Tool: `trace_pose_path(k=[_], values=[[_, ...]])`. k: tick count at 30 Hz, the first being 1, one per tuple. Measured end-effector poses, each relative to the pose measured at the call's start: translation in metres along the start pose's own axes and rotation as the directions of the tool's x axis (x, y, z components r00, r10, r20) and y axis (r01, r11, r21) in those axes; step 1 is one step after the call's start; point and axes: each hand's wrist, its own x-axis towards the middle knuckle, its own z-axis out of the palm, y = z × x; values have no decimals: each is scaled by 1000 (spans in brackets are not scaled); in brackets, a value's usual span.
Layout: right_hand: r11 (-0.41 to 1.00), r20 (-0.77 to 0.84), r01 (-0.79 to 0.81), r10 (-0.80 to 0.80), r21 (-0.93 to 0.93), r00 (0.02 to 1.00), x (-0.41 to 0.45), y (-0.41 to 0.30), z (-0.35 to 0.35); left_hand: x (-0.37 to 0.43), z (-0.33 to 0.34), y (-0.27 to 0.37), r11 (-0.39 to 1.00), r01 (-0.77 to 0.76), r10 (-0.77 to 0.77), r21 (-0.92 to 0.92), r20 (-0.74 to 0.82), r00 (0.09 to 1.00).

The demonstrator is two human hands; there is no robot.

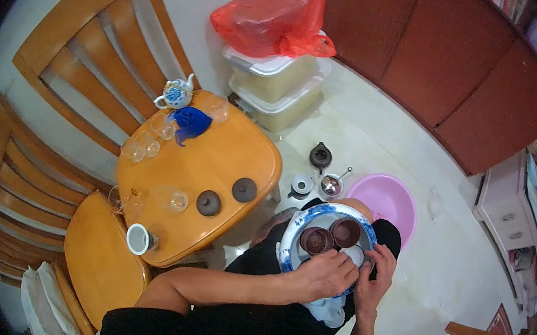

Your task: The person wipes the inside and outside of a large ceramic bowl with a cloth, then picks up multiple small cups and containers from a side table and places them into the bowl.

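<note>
A blue-and-white basin (293, 221) rests on my lap. In it lie two dark brown cups, one at the left (315, 241) and one at the upper right (345, 233), and a white round piece (353, 253) near my fingers. My left hand (328, 276) reaches over the near rim with its fingers bent down beside the white piece; what its fingertips touch is hidden. At the basin's right side, my right hand (376, 274) has its fingers curled around a clear, glass-like thing that I cannot make out well. A light blue cloth (329, 312) hangs below the basin.
On the wooden chair seat (220, 152) at the left stand a floral teapot (177, 94), a blue cloth (191, 123), clear glasses and two dark lids (208, 203). A pink basin (389, 201), a dark teapot (320, 157) and a metal strainer (331, 185) are on the floor.
</note>
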Motion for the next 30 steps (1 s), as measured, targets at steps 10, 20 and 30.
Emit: trace_pose_path(k=[10,20,30], values=[[999,-73,-16,18,28,997,6,0,-4,-90,-94,-30,865,441,-495,-237,-269,826],[979,-159,162,-141,125,977,25,-44,1,-212,-147,-103,434,863,-859,258,-170,482],[973,-147,197,-179,118,973,33,-53,-2,-209,-141,-116,371,927,-928,52,37,370]])
